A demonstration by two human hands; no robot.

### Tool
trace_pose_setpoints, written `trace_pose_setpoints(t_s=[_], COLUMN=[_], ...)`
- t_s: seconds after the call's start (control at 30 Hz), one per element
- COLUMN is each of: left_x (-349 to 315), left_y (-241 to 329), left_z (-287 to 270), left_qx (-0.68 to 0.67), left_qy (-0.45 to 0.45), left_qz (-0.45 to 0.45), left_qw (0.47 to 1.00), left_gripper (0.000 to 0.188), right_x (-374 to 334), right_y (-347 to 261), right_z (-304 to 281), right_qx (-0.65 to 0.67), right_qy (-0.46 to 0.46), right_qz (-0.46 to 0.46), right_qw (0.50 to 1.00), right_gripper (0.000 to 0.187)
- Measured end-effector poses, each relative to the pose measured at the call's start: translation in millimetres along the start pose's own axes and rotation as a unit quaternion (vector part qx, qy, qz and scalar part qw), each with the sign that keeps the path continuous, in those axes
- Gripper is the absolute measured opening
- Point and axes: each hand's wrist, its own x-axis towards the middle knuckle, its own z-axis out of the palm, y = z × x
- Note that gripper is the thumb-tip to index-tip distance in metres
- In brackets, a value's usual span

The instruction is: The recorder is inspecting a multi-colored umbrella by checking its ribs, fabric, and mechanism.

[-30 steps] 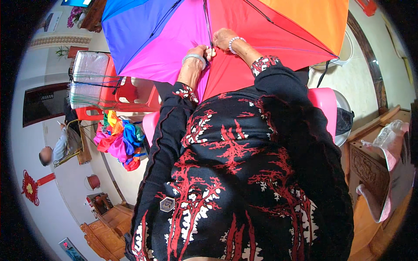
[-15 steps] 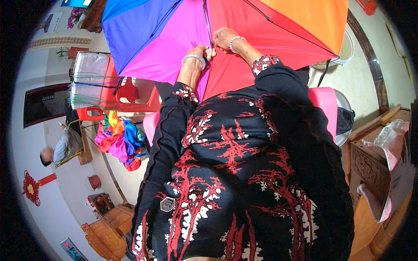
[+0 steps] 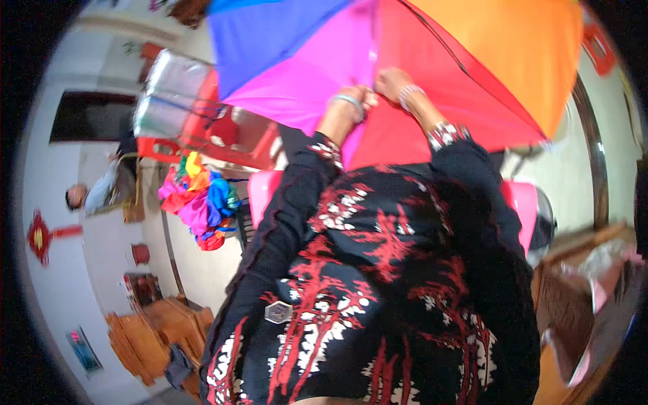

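A rainbow umbrella canopy [image 3: 445, 108] is spread in front of me, with blue, magenta, red and orange panels. A thin dark rib [image 3: 439, 40] runs across its red and orange part. At the magenta-red seam, my left hand [image 3: 354, 101], with a pale bangle, is closed, its thumb and fingers pinching at the umbrella. Just right of it and slightly farther away, my right hand [image 3: 393, 84], wearing a bead bracelet, is curled shut over the red side of the seam. Blur and the turned knuckles hide what its fingertips hold.
At left, a red plastic stool [image 3: 243, 138] stands beside a clear-wrapped bundle [image 3: 172, 88]. Below it lies a pile of colourful folded fabric [image 3: 202, 206]. Pink seat edges [image 3: 523, 209] flank me. Carved wooden furniture [image 3: 574, 290] is at right. Another person [image 3: 101, 192] sits far left.
The whole view has shifted, carrying the umbrella and both hands rightward in the picture. Both hands stay closed at the magenta-red seam, the right one slightly farther from the left.
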Motion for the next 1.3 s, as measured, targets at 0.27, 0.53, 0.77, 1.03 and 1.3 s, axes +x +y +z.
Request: trace_pose_setpoints(t_s=[0.27,0.53,0.77,1.03,1.3], left_x=[55.4,5.9,38.6,69.7,39.3], left_y=[-65.1,-19.3,-28.5,-48.1,-64.7], left_z=[-64.0,12.0,7.2,-1.4,17.9], left_qx=[0.356,0.747,0.67,0.571,0.582], left_qy=[0.078,0.12,0.167,0.192,0.031], left_qz=[0.184,0.152,0.151,0.146,0.307], left_qw=[0.913,0.636,0.708,0.785,0.752], left_gripper=[0.012,0.025,0.026,0.025,0.011], right_x=[-3.6,-13.1,-9.9,-4.5,-42.0], right_y=[-51.5,-21.6,-10.3,-39.3,-64.9], right_z=[2.5,2.2,-15.2,-31.0,-38.7], right_qx=[0.039,-0.072,-0.141,0.103,0.386], right_qy=[0.005,0.003,0.012,0.12,0.046], right_qz=[-0.035,-0.062,-0.088,-0.064,0.044], right_qw=[0.999,0.995,0.986,0.985,0.92], right_gripper=[0.018,0.014,0.006,0.008,0.01])
